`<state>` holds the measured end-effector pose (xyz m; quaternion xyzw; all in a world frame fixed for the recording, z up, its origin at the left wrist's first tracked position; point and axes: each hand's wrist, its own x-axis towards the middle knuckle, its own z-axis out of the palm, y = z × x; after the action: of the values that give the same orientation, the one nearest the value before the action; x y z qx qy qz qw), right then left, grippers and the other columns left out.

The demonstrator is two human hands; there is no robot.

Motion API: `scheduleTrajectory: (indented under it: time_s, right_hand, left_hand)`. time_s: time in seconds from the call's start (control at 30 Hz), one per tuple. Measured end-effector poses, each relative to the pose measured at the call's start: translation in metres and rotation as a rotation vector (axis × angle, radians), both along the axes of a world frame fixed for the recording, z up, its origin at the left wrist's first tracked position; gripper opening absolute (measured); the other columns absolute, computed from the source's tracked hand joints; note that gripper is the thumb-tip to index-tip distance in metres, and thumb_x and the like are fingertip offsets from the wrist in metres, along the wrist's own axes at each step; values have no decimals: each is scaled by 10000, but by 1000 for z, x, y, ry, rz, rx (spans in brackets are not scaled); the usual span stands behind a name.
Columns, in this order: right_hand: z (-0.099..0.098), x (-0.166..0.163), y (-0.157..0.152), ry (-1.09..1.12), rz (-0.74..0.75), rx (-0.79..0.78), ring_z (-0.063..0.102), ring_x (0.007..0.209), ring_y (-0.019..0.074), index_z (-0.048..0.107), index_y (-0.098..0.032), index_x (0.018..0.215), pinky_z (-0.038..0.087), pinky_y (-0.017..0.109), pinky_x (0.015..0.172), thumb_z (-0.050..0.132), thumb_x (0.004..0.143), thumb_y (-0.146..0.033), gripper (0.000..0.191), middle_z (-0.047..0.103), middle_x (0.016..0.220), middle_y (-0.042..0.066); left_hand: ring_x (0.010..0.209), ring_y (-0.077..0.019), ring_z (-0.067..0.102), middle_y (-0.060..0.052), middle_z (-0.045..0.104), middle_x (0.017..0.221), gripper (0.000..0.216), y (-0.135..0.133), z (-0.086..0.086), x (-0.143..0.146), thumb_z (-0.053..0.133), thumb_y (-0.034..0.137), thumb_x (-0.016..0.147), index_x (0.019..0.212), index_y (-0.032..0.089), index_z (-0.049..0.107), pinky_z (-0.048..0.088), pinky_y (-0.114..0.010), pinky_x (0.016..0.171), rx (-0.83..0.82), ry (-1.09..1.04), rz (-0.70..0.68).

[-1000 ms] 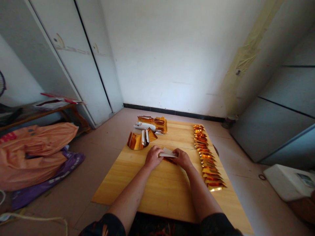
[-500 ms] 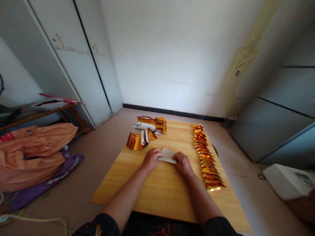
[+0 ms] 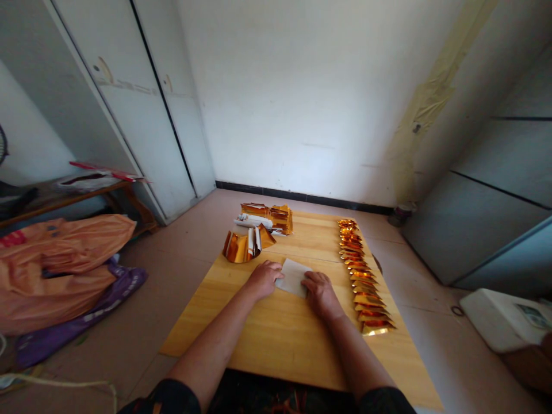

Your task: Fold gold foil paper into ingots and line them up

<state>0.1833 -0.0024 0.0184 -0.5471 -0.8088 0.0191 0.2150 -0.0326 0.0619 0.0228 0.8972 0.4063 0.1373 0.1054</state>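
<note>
A small whitish sheet of paper point(image 3: 293, 278) lies at the middle of the wooden table, its plain side up. My left hand point(image 3: 265, 279) grips its left edge, thumb over the paper and fingers curled. On the opposite edge, my right hand point(image 3: 318, 287) holds the sheet with bent fingers. Just beyond my left hand rests a curved bundle of gold foil paper point(image 3: 239, 247) with white edges. Along the table's right side runs a long row of folded gold foil pieces point(image 3: 362, 276), overlapping one another.
Another stack of gold foil sheets point(image 3: 282, 218) sits at the far left of the wooden table point(image 3: 259, 339), beside a white roll point(image 3: 253, 222). Orange and purple bags point(image 3: 64, 259) lie on the floor at left. A white box point(image 3: 500, 319) stands at right.
The paper was bent up between my hands; now it lies flatter and shows more of its surface. My right hand has shifted slightly nearer to me.
</note>
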Motion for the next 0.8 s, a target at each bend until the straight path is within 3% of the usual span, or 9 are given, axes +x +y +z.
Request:
scheduleTrajectory:
  time_s: [0.1, 0.2, 0.33, 0.53, 0.8]
  right_hand:
    - [6, -3, 2, -18, -40, -60, 537, 934, 169, 696, -213, 827, 364, 283, 842, 497, 803, -64, 249, 653, 989, 45]
    - [15, -10, 4, -38, -112, -133, 540, 921, 169, 681, -204, 807, 355, 271, 807, 502, 807, -100, 207, 654, 944, 38]
    - [21, -25, 9, -58, -309, -189, 541, 896, 180, 654, -190, 772, 343, 283, 760, 540, 829, -245, 138, 642, 912, 52]
    - [18, -44, 20, -64, -521, -220, 528, 933, 221, 654, -189, 775, 331, 324, 774, 565, 827, -441, 272, 627, 922, 84]
    - [21, -22, 17, 15, -620, -271, 567, 873, 214, 652, -200, 786, 362, 290, 679, 569, 751, -250, 102, 633, 874, 74]
  left_hand:
    - [935, -219, 557, -64, 661, 968, 165, -2, 15, 10, 574, 219, 787, 827, 210, 734, 437, -326, 822, -24, 116, 42]
    - [914, -228, 556, -88, 643, 886, 193, -10, 21, 25, 566, 280, 817, 765, 168, 715, 429, -334, 794, 37, 136, 169]
    - [901, -222, 541, -91, 618, 871, 139, -20, 11, 39, 561, 210, 821, 767, 156, 678, 413, -336, 779, 143, 84, 254]
    - [828, -187, 526, -57, 607, 822, 226, -23, -7, 40, 455, 134, 873, 752, 168, 643, 406, -306, 753, 209, 18, 170]
    - [892, -211, 513, -72, 591, 875, 165, -33, 0, 39, 484, 136, 835, 809, 182, 641, 403, -333, 765, 174, 57, 180]
